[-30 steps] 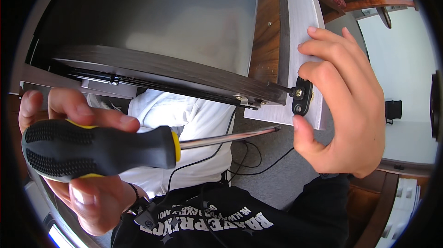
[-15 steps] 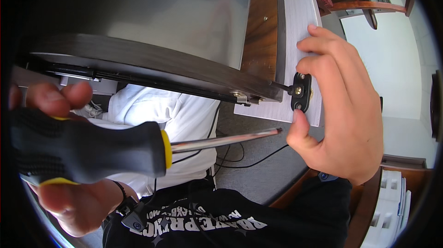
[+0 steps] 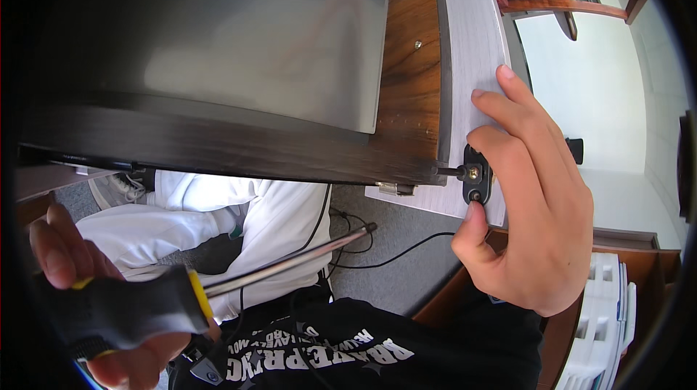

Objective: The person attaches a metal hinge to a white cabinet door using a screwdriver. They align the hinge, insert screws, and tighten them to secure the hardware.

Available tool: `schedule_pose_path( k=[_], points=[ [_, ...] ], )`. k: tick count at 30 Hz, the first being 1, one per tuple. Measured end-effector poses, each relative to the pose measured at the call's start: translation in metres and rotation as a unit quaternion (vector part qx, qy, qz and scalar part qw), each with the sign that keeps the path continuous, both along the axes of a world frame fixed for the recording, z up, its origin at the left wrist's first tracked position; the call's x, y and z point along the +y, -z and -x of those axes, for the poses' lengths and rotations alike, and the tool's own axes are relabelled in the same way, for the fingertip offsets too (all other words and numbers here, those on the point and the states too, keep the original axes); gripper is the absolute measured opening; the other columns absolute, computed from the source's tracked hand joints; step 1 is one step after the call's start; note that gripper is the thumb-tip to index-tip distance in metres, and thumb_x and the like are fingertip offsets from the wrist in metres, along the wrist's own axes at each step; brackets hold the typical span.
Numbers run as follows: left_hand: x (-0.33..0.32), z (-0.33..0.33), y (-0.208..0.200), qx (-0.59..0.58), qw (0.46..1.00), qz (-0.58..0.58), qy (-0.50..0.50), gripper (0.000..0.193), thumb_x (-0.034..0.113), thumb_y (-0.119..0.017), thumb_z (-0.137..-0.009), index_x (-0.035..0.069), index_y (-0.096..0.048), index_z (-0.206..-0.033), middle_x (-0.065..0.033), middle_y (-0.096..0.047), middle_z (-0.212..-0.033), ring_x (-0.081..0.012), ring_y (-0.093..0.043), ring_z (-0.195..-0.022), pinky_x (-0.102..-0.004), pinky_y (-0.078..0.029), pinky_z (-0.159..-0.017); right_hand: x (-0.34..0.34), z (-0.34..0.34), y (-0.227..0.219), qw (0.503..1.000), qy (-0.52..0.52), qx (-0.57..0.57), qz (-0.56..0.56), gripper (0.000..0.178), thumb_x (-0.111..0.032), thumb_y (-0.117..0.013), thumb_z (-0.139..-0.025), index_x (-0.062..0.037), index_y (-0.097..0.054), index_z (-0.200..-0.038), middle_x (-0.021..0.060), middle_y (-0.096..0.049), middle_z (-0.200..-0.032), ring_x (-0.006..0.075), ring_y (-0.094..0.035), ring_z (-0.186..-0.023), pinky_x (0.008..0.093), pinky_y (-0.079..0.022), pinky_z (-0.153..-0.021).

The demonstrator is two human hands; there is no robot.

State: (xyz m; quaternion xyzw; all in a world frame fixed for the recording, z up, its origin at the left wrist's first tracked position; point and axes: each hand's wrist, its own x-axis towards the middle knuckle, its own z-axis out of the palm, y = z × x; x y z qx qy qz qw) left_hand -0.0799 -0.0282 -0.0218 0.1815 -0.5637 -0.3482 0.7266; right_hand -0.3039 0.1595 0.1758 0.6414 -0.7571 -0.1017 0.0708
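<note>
On the left, the left hand [image 3: 72, 253] is gripping a screwdriver [image 3: 145, 310], its fingers wrapping around a thick, black handle with yellow trim; the smooth metal shaft is pointing right. Farther away, a dark wood panel [image 3: 239, 136] is showing fine grain beside a glossy grey sheet [image 3: 276, 41]. On the right, the right hand [image 3: 541, 223] is clamping a small, rounded black bracket [image 3: 475, 179] between thumb and index finger, against a pale board [image 3: 472, 41]; its other fingers are spreading slightly apart. Compared with half a second ago, the screwdriver's tip is standing nearer and farther left of the bracket.
</note>
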Motion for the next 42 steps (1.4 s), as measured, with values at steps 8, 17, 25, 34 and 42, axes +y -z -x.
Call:
schedule_pose_path(
  k=[8,17,25,34,42],
  points=[
    [0.035,-0.073,-0.004,-0.075,0.952,-0.227,0.194,0.087,0.020,-0.090,-0.083,0.007,-0.037,-0.150,-0.0147,-0.037,-0.157,-0.0216,-0.045,-0.142,-0.0400,-0.048,-0.116,0.001,-0.001,-0.002,0.998,0.034,-0.045,0.012,0.039,0.000,-0.064,-0.065,0.0074,-0.062,-0.104,0.0242,-0.061,-0.130,0.0473,-0.055,-0.140,0.0519,-0.050,-0.110],
    [0.028,-0.012,-0.058,-0.083,0.935,-0.228,0.258,0.097,0.018,-0.091,-0.078,0.003,-0.028,-0.151,-0.0180,-0.046,-0.139,-0.0287,-0.063,-0.123,-0.0419,-0.060,-0.107,0.005,0.007,0.001,0.998,-0.012,-0.049,0.028,0.040,-0.001,-0.066,-0.064,0.0079,-0.062,-0.104,0.0250,-0.063,-0.126,0.0473,-0.058,-0.137,0.0495,-0.054,-0.104],
    [0.002,0.002,-0.038,-0.064,0.893,-0.049,0.442,0.078,0.003,-0.079,-0.091,0.010,-0.034,-0.154,-0.0185,-0.051,-0.150,-0.0368,-0.062,-0.133,-0.0467,-0.056,-0.111,0.006,0.008,0.003,0.998,-0.019,-0.045,0.033,0.039,-0.002,-0.066,-0.067,0.0078,-0.061,-0.104,0.0256,-0.063,-0.124,0.0477,-0.060,-0.133,0.0491,-0.055,-0.101],
    [0.036,-0.003,-0.057,-0.143,0.933,-0.220,0.246,0.091,0.025,-0.094,-0.078,0.005,-0.037,-0.146,-0.0167,-0.047,-0.136,-0.0293,-0.062,-0.124,-0.0404,-0.047,-0.111,0.006,0.011,0.005,0.997,-0.025,-0.055,0.043,0.037,-0.003,-0.066,-0.069,0.0077,-0.061,-0.104,0.0255,-0.063,-0.124,0.0480,-0.061,-0.131,0.0494,-0.056,-0.099],
    [0.047,0.001,-0.060,-0.115,0.932,-0.273,0.211,0.095,0.031,-0.097,-0.076,0.005,-0.038,-0.146,-0.0164,-0.047,-0.139,-0.0300,-0.062,-0.125,-0.0394,-0.048,-0.112,0.009,0.013,0.006,0.997,-0.027,-0.056,0.053,0.038,-0.003,-0.065,-0.068,0.0073,-0.061,-0.104,0.0248,-0.062,-0.124,0.0484,-0.062,-0.130,0.0493,-0.056,-0.097]
  ],
)
